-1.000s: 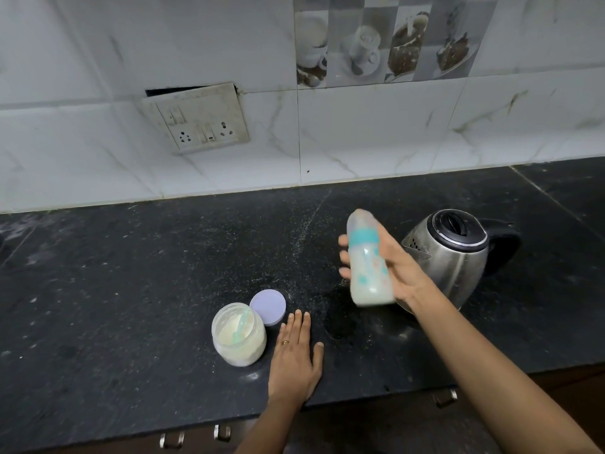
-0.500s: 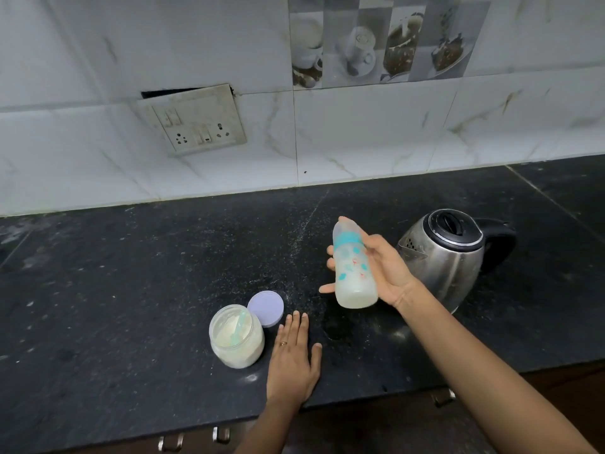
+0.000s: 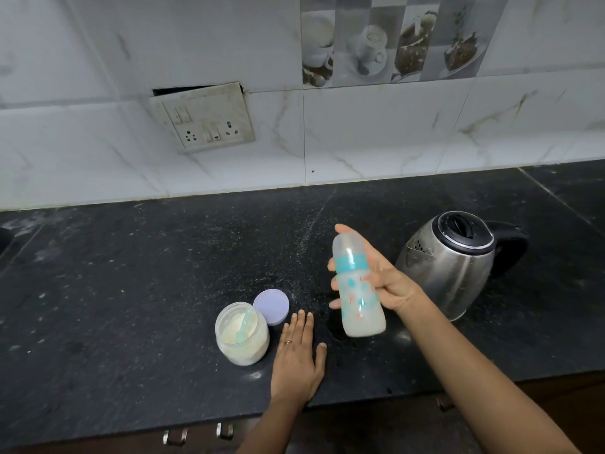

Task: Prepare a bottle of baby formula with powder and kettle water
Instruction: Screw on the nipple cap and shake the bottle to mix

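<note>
My right hand (image 3: 383, 276) grips a capped baby bottle (image 3: 358, 290) with a teal collar, holding it above the black counter (image 3: 131, 290), tilted slightly with the cap away from me. Cloudy white liquid fills its lower part. My left hand (image 3: 299, 355) lies flat, palm down, on the counter near the front edge. Just left of it stands an open jar of formula powder (image 3: 242, 335) with a teal scoop inside. The jar's lilac lid (image 3: 271, 306) lies behind the jar. A steel kettle (image 3: 448, 267) with a black lid and handle stands to the right of the bottle.
A white tiled wall runs behind the counter, with a loose socket plate (image 3: 209, 119) hanging on it. White powder specks dust the counter around the jar. Drawer handles (image 3: 196, 435) show below the front edge.
My right hand has swung the bottle, from right and high to left, then lower and nearer to me. The left hand, jar and kettle have stayed put.
</note>
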A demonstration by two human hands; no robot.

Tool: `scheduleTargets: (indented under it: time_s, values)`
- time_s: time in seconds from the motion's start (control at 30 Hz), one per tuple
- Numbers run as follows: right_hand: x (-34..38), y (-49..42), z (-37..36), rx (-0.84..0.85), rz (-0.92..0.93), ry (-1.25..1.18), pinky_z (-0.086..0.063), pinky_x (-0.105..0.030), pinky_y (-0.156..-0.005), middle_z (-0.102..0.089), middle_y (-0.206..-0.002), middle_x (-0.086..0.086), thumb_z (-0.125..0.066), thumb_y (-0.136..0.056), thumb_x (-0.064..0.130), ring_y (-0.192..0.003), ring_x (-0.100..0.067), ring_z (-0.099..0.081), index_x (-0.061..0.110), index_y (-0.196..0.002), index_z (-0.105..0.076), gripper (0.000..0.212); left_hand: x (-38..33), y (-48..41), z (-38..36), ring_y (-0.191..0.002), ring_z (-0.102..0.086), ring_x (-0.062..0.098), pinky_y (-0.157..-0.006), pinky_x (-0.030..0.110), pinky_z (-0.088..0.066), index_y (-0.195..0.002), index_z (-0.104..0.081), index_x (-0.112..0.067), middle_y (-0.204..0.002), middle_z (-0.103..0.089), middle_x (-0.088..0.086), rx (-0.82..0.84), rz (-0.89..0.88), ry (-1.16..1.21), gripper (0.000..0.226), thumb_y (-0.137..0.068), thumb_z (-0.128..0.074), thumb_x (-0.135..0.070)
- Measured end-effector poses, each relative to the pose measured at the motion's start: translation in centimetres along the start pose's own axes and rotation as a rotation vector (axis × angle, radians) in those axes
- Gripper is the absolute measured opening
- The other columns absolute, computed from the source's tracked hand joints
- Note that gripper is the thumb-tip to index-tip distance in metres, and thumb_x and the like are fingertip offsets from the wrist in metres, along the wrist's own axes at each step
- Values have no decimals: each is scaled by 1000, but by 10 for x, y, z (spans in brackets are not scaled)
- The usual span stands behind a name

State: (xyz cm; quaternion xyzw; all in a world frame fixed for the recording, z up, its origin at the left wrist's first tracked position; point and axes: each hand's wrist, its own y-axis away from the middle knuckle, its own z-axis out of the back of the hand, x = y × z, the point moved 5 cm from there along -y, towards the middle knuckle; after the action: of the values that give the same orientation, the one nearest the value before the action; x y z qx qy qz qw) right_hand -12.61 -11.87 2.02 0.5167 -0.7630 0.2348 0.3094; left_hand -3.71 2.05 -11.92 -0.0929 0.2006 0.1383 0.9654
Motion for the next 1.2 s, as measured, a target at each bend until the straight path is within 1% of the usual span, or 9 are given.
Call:
scheduleTargets:
  time_s: [0.1,0.33,0.43,0.57,0.67,0.8,0.93,1.1,1.2]
  values:
    - [1,-2,16,-205,11,-37,-55,-51,-79,-61,-118,-22,-90,-61,17,-93,-32,-65,26,-147,-32,104,-1,0,0,-143,-3,7,-116,24,5,-150,-25,-14,-158,-21,2,-11,-4,-2,64,-95,-26,-45]
    - [8,-1,14,-156,40,12,-51,-59,-88,-55,-114,-21,-87,-65,12,-95,-34,-63,33,-145,-37,96,-1,1,-1,-144,-3,8,-116,24,5,-150,-26,-14,-157,-21,2,-13,-4,-2,65,-94,-25,-46]
    - [7,0,0,38,12,55,-50,-59,-85,-53,-116,-23,-80,-72,4,-97,-37,-61,31,-145,-35,90,0,1,1,-143,-2,7,-116,23,6,-151,-25,-14,-158,-20,2,-12,-2,8,64,-95,-26,-46]
    - [12,0,20,-234,58,17,-54,-54,-84,-58,-113,-21,-92,-58,17,-94,-34,-64,29,-141,-42,97,-1,1,-1,-144,-4,8,-116,23,6,-150,-26,-14,-157,-22,3,-15,-5,1,65,-94,-25,-46]
    - [11,1,4,-18,-5,42,-53,-54,-82,-56,-116,-22,-84,-69,13,-95,-34,-62,29,-145,-33,94,-1,0,1,-143,0,7,-116,23,8,-151,-22,-15,-158,-18,2,-11,-8,8,65,-94,-24,-47]
    - [11,-1,17,-208,72,77,-51,-56,-89,-56,-119,-23,-86,-67,15,-97,-36,-62,32,-143,-38,92,-1,0,0,-143,-5,9,-116,23,5,-150,-27,-13,-157,-23,4,-7,-6,-4,65,-94,-26,-46]
    - [8,4,9,-66,-11,167,-52,-56,-86,-58,-118,-22,-85,-67,11,-97,-36,-62,31,-142,-40,90,0,1,-1,-143,-6,9,-115,23,6,-149,-28,-13,-156,-25,4,-16,-5,-8,64,-94,-28,-45]
    - [1,1,36,-528,-6,-77,-51,-59,-88,-65,-110,-23,-96,-46,19,-95,-37,-68,15,-132,-48,98,-1,1,-1,-144,-1,7,-116,23,7,-151,-23,-14,-158,-18,3,-2,-8,-9,65,-94,-24,-46]
    - [-3,3,29,-644,-104,-128,-47,-66,-84,-60,-112,-23,-78,-76,22,-101,-39,-63,3,-117,-51,52,0,1,-2,-144,-2,8,-116,24,6,-151,-23,-14,-158,-19,3,-4,-8,-8,65,-94,-25,-45]
